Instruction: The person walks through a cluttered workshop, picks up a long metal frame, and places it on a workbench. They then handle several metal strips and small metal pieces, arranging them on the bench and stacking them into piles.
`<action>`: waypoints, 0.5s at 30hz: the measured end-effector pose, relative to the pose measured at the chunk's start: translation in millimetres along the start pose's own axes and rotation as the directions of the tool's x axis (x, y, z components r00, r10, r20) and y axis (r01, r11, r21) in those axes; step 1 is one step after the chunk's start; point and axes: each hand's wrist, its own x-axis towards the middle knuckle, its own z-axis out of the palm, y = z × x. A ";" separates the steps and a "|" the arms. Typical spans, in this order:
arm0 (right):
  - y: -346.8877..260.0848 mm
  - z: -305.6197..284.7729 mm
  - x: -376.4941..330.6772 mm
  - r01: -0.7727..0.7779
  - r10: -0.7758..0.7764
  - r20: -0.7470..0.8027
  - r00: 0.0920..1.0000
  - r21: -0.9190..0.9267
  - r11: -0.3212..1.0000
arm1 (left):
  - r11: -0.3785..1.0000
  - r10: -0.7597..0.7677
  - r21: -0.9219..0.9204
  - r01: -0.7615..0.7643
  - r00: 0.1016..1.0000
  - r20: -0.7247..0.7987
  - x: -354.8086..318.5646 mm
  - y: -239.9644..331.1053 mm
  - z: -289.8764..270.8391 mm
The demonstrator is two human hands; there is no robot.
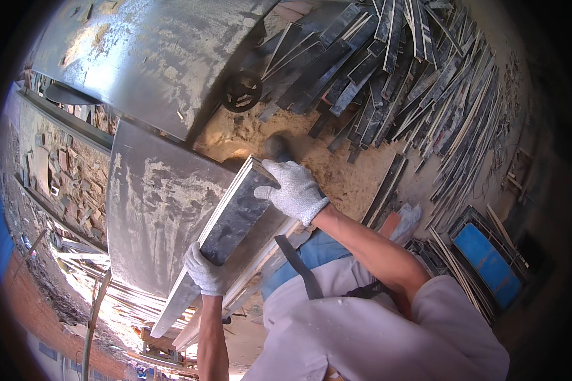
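A long stack of plywood strips [238, 223] with a dark top face and pale layered edges lies slanting across the front edge of the metal machine table [149, 209]. My right hand [295, 192], in a pale grey knitted glove, grips the stack's far end, thumb over the dark face. Farther down, my left hand [204, 272], gloved the same way, wraps round the stack's left side. The undersides of the strips and some of my fingers are hidden.
A second metal table surface [152, 57] stands at the far left, with a dark handwheel [241, 91] beside it. Many dark strips [375, 70] lie heaped at the far right. Sawdust [235, 133] covers the floor, and wood scraps [67, 178] lie at the left.
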 end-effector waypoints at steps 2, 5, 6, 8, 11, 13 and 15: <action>2.1 1.2 1.4 0.000 0.000 0.005 1.000 -0.013 1.000 | 0.999 -0.014 -0.032 0.014 1.000 0.009 4.8 8.2 -6.4; 5.9 0.6 3.3 -0.019 0.021 0.031 0.999 -0.051 0.999 | 0.999 -0.040 -0.027 0.040 0.999 0.024 9.2 10.6 -6.2; 6.9 0.7 4.7 -0.024 0.026 0.041 0.999 -0.061 0.998 | 0.999 -0.040 -0.027 0.041 0.999 0.027 8.3 9.9 -4.5; 7.0 -1.8 7.6 -0.026 0.031 0.082 0.996 -0.058 0.998 | 0.999 -0.034 -0.025 0.034 0.999 0.033 9.2 6.3 -2.3; 9.1 -3.0 9.1 0.011 0.000 0.120 0.993 -0.092 0.996 | 0.999 -0.035 -0.023 0.036 0.998 0.048 7.2 2.4 1.9; 19.1 7.5 4.2 0.113 -0.111 0.024 0.994 -0.161 0.980 | 0.998 -0.046 -0.033 0.048 0.997 0.060 6.8 2.5 3.5; 30.3 16.2 0.9 0.205 -0.217 -0.029 0.976 -0.225 0.953 | 0.996 -0.074 -0.043 0.078 0.993 0.090 8.4 7.0 -1.2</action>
